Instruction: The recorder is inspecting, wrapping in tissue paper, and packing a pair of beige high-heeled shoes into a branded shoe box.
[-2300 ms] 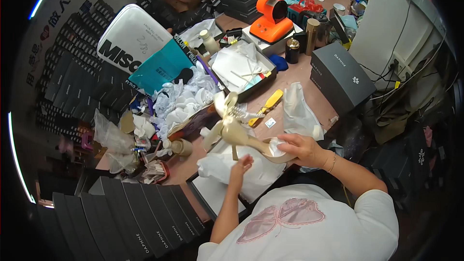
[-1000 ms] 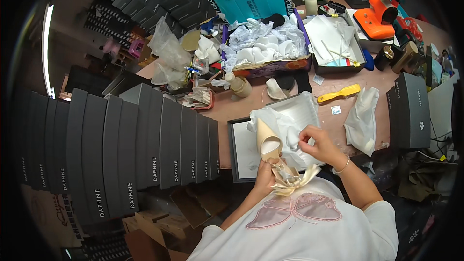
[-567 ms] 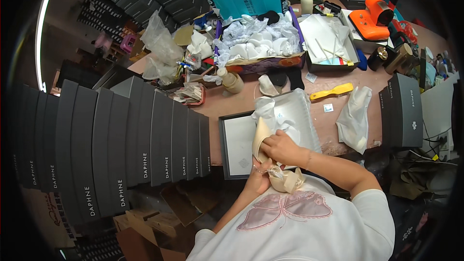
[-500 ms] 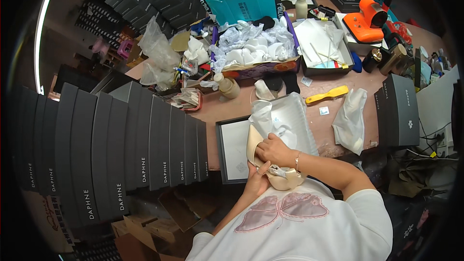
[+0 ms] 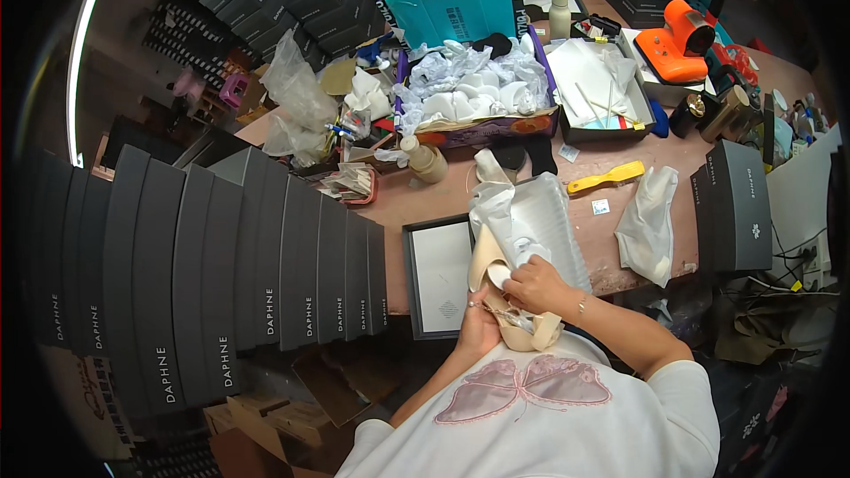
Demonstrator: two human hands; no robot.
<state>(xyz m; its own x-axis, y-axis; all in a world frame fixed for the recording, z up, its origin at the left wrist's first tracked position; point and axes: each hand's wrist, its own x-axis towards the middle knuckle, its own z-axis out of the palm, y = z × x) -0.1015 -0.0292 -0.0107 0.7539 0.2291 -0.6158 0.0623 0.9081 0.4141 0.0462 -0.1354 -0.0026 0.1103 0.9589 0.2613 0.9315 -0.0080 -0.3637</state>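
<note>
My left hand (image 5: 478,326) grips a beige shoe (image 5: 484,252) from below, its fingers wrapped round the side. The shoe is tilted in front of my chest, with a bow-like strap part (image 5: 522,335) toward me. At the shoe's opening my right hand (image 5: 538,287) is closed, its fingertips on a white rounded pad (image 5: 499,276). Just beyond the hands lies an open dark shoe box (image 5: 414,283) with a pale inside. White wrapping paper (image 5: 492,199) and a translucent ribbed foam sheet (image 5: 560,223) spread over its right part.
Dark shoe boxes (image 5: 257,248) stand in a long row at left. A purple-edged box (image 5: 482,133) of crumpled paper and white pads sits behind. Right of the foam are a yellow-handled brush (image 5: 605,178), a wrapped item (image 5: 648,226) and another dark box (image 5: 739,212); an orange device (image 5: 677,44) stands farther back.
My right hand has drawn out of the shoe toward the right, and a white pad now shows at its fingertips. My left hand still holds the shoe. The whole view has shifted slightly.
</note>
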